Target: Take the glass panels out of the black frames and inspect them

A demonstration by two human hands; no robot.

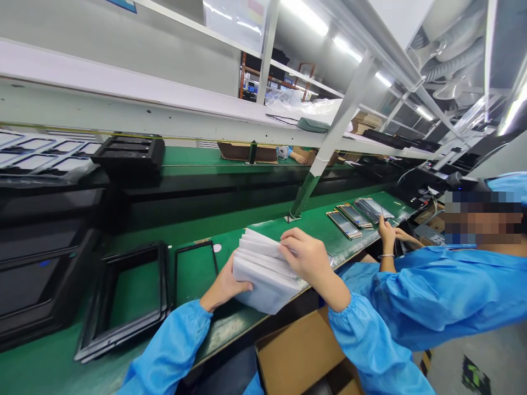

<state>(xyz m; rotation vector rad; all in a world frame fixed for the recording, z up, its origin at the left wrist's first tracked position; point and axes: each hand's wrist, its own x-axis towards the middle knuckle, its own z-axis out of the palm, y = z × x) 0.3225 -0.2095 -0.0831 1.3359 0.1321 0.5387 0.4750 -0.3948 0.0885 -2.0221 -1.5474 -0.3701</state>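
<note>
A fanned stack of thin white sleeves [265, 285], perhaps paper or foam, is held up over the front edge of the green bench. My left hand [226, 282] grips the stack from its left side, thumb across the front face. At the upper right edge, my right hand [307, 258] has its fingers curled and pinched on the sleeves. What lies between the layers is hidden. Left of the hands, a thin black rectangular frame [176, 274] lies on the bench. Beside it are thicker black frames [163, 280], stacked on one another.
Large black panels [37, 274] are piled at the far left. A post [307, 192] rises from the bench ahead. Flat display panels [345, 225] lie to the right, near a co-worker's hand [387, 236]. An open cardboard box [298, 351] stands below the bench edge.
</note>
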